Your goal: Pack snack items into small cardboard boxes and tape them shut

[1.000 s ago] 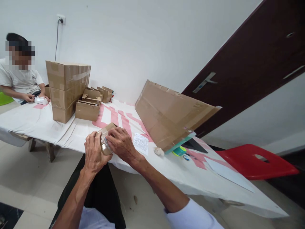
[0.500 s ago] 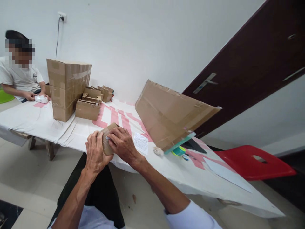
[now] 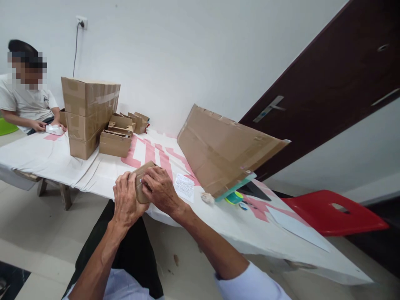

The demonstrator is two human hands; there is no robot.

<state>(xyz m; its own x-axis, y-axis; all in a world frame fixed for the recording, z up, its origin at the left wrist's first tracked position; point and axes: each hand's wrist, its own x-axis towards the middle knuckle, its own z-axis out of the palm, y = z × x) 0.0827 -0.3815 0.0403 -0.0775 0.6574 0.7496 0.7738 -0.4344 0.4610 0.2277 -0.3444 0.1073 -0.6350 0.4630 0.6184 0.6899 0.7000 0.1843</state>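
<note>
A small brown cardboard box point(image 3: 142, 193) is between my hands at the table's near edge, tilted. My left hand point(image 3: 127, 200) grips its left side, fingers curled over the edge. On the right side, my right hand point(image 3: 159, 187) is closed on the box, with bent fingers pressed to its upper face. A small whitish spot shows by the right fingertips; I cannot make out what it is. Just right of my right hand, a sheet of paper with writing or print point(image 3: 184, 187) lies on the cloth-covered table point(image 3: 212, 221).
Stacked cardboard boxes point(image 3: 90, 116) and smaller open cartons point(image 3: 115, 141) stand at the left. A large cardboard panel point(image 3: 225, 150) leans at centre right, near a teal tape roll point(image 3: 233, 197). A red chair point(image 3: 331, 212) is at the right; another person point(image 3: 28, 100) sits at far left.
Almost nothing differs. My hands and the small box have shifted very slightly, and both still grip it.
</note>
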